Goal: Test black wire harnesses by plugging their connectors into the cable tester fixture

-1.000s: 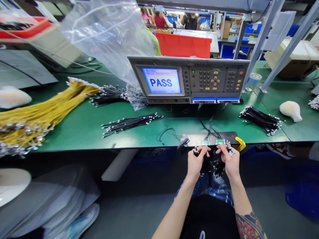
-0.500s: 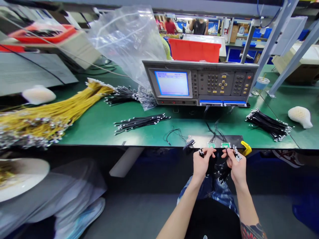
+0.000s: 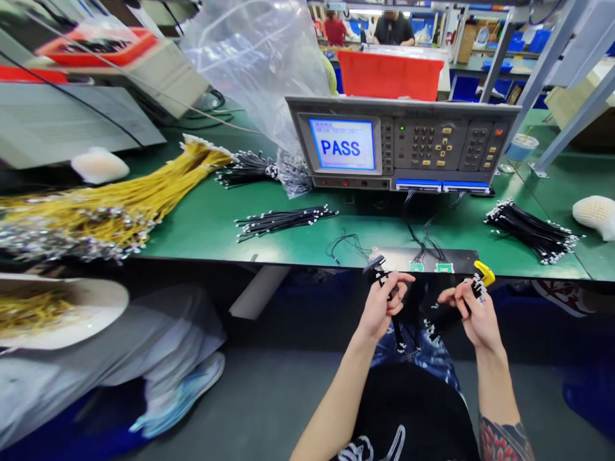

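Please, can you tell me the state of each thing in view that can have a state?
tester screen, showing PASS
left hand, closed on black cables
right hand, closed on more black cables
green circuit boards, wires running into them
yellow cable bundle, lying on the bench
plastic bag, crumpled

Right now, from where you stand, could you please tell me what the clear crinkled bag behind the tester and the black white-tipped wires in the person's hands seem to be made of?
The clear bag looks like thin plastic film, glossy and see-through, with soft creases. The black wires look like flexible plastic-insulated cable with a smooth, low sheen, since they bend freely. Their white tips are probably plastic, though they are too small to tell.
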`<state>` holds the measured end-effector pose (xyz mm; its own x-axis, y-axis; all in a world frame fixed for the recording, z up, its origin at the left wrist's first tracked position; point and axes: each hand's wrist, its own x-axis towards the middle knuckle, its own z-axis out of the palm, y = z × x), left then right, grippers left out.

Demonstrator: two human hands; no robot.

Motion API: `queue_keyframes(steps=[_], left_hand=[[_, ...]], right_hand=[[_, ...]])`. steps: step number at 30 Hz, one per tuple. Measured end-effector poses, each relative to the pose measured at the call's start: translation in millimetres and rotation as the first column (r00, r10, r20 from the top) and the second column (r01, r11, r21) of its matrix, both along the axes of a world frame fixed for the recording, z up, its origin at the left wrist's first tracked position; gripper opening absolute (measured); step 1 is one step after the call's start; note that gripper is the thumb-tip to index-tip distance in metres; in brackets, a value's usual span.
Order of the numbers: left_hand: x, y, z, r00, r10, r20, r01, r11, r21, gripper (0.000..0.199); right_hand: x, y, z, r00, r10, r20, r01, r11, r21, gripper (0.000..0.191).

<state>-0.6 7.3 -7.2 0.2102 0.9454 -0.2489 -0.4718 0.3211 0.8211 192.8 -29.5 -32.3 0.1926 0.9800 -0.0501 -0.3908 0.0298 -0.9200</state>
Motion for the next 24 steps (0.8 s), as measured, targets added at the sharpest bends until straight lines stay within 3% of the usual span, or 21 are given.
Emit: queue_keyframes(steps=[4,8,11,15,19,21,24], left_hand=[[1.3,1.9,3.4,0.993,0.050,0.110,-0.043,0.997,-0.060,0.053],[4.3,3.1,5.2,0.987,0.072,0.144,-0.058,0.994,-0.097,0.051],[3.1,1.7,5.8,0.986,0.081,0.147,-0.068,0.994,-0.091,0.049],[-1.6,1.2,4.8,0.982,0.106,0.159,-0.094,0.993,-0.078,0.049],[-7.4,4.9,5.1,0.964,0.199,0.176,-0.194,0.980,-0.047,0.051],[-9.0,6.1,6.0,0.962,0.222,0.160,-0.221,0.975,-0.023,0.052],[-6.9,3.4,6.6,0.974,0.213,0.081,-0.215,0.976,0.017,0.053]], right_hand=[[3.8,-15.0,-6.8,0.983,0.077,0.167,-0.072,0.997,-0.039,0.043],[-7.5,-21.0,-8.5,0.821,0.310,0.479,-0.285,0.950,-0.126,0.034],[-17.4,-21.2,-9.4,0.707,0.418,0.570,-0.423,0.896,-0.134,0.034],[-17.2,-21.9,-10.9,0.635,0.484,0.601,-0.524,0.842,-0.124,0.049],[3.0,-28.0,-7.4,0.624,0.608,0.491,-0.632,0.762,-0.141,0.045],[14.8,-32.6,-4.9,0.650,0.633,0.420,-0.645,0.752,-0.137,0.039],[23.8,-37.8,-2.5,0.778,0.503,0.375,-0.498,0.859,-0.120,0.036]])
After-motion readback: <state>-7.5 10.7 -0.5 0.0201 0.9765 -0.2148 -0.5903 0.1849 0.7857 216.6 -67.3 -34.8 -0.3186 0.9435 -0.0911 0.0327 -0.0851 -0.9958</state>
